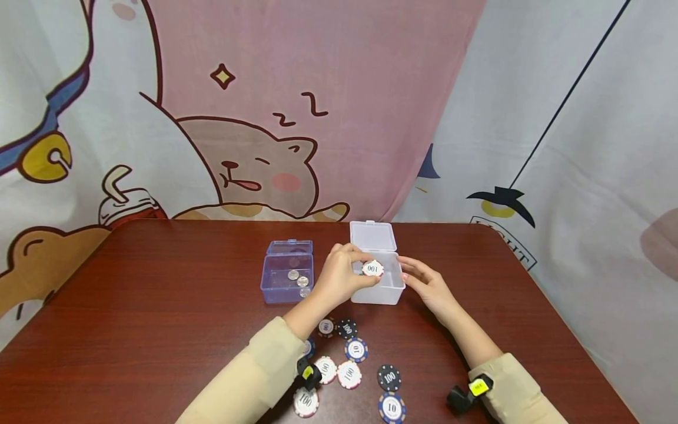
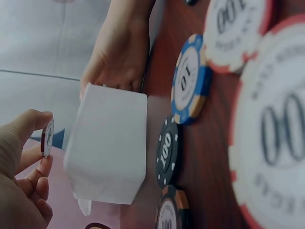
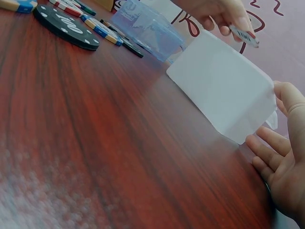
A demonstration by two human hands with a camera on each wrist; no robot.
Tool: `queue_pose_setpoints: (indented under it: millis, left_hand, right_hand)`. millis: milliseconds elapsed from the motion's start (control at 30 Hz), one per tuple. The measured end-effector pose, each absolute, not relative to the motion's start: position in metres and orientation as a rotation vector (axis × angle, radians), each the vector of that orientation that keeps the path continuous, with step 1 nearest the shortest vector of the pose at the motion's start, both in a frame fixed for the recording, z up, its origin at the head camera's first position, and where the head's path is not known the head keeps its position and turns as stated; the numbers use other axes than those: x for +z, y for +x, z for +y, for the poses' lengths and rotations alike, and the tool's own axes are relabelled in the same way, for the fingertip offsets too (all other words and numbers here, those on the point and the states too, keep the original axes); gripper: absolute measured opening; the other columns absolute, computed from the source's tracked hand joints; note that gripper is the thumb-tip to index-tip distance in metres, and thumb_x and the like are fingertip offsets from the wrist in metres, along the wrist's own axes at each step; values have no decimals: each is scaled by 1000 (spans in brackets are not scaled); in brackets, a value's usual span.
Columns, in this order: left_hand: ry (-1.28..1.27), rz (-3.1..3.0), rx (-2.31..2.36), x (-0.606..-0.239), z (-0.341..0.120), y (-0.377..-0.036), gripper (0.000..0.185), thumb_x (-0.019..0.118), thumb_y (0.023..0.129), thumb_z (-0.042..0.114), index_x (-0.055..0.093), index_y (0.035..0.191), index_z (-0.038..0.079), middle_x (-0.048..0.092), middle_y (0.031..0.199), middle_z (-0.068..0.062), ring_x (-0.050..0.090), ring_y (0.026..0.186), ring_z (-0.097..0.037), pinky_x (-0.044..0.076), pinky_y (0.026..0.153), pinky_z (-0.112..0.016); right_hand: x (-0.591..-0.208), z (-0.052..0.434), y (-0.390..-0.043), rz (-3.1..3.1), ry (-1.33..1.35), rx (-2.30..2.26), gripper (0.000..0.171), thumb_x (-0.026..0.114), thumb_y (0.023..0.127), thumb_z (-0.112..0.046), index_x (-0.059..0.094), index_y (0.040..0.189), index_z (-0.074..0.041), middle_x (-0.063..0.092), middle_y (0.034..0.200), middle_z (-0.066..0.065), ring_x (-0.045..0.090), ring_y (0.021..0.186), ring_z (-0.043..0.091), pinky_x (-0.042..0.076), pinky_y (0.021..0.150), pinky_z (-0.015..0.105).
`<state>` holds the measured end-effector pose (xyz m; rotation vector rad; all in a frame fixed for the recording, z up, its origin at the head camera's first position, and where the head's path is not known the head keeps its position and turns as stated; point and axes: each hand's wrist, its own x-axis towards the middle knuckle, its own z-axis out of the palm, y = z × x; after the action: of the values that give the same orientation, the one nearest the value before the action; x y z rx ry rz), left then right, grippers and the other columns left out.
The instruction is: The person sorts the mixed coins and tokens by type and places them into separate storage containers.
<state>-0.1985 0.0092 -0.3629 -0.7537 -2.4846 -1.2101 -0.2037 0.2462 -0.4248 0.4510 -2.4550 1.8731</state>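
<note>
My left hand (image 1: 344, 274) pinches a red-and-white 100 chip (image 1: 373, 268) between thumb and fingers, just above the open clear white box (image 1: 389, 287). The same chip (image 2: 47, 138) shows edge-on in the left wrist view, beside the white box (image 2: 109, 148). My right hand (image 1: 424, 282) rests with relaxed fingers against the box's right side, also seen as the right hand (image 3: 281, 157) touching the white box (image 3: 224, 90). Several loose poker chips (image 1: 349, 365) lie on the table in front of me.
A blue clear box (image 1: 288, 277) with a few coins (image 1: 298, 279) inside stands left of the white box, lid open. The dark red table (image 1: 159, 306) runs wide to both sides. A cartoon curtain (image 1: 318, 106) hangs behind the far edge.
</note>
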Motion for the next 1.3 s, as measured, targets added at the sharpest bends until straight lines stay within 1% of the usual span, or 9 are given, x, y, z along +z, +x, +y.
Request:
queue_pose_setpoints:
  millis: [300, 567, 667, 900, 1067, 1300]
  left_hand:
    - [-691, -2484, -1220, -372, 13, -211, 39, 86, 68, 21, 75, 102, 5, 65, 89, -1, 50, 87, -19, 40, 76, -30]
    - [-637, -2526, -1178, -381, 13, -218, 38, 87, 68, 20, 75, 102, 6, 65, 92, -2, 50, 89, -21, 38, 81, -40]
    - [-628, -2539, -1148, -383, 13, -219, 39, 87, 68, 21, 75, 103, 7, 65, 92, -1, 50, 90, -21, 37, 82, -41]
    - [-614, -2557, -1094, -387, 12, -221, 39, 87, 68, 25, 76, 104, 11, 66, 94, 2, 50, 90, -20, 37, 79, -39]
    - [-583, -2603, -1037, -386, 14, -221, 40, 86, 68, 27, 76, 105, 13, 66, 98, 4, 51, 92, -19, 37, 79, -38]
    - [-551, -2656, -936, -383, 14, -216, 45, 85, 69, 30, 74, 109, 12, 66, 103, 2, 53, 92, -20, 37, 77, -37]
  right_hand:
    - [-424, 245, -204, -2448, 454, 1880, 42, 58, 96, -9, 50, 136, -1, 52, 133, 24, 49, 121, 37, 44, 88, 21]
    - [-424, 244, -203, -2447, 447, 1861, 42, 59, 96, -12, 51, 135, -1, 52, 132, 24, 50, 120, 34, 44, 87, 20]
    - [-424, 244, -203, -2449, 444, 1852, 42, 59, 95, -13, 51, 135, -1, 53, 132, 24, 51, 119, 32, 44, 87, 21]
    - [-425, 245, -204, -2457, 429, 1859, 42, 59, 95, -12, 52, 135, -3, 53, 133, 21, 49, 121, 34, 43, 88, 21]
    - [-424, 245, -203, -2469, 422, 1851, 42, 59, 95, -12, 51, 135, -3, 53, 133, 21, 49, 121, 34, 43, 88, 21]
    - [-424, 246, -203, -2474, 415, 1863, 41, 58, 96, -12, 52, 136, -5, 52, 133, 21, 48, 122, 34, 43, 87, 21]
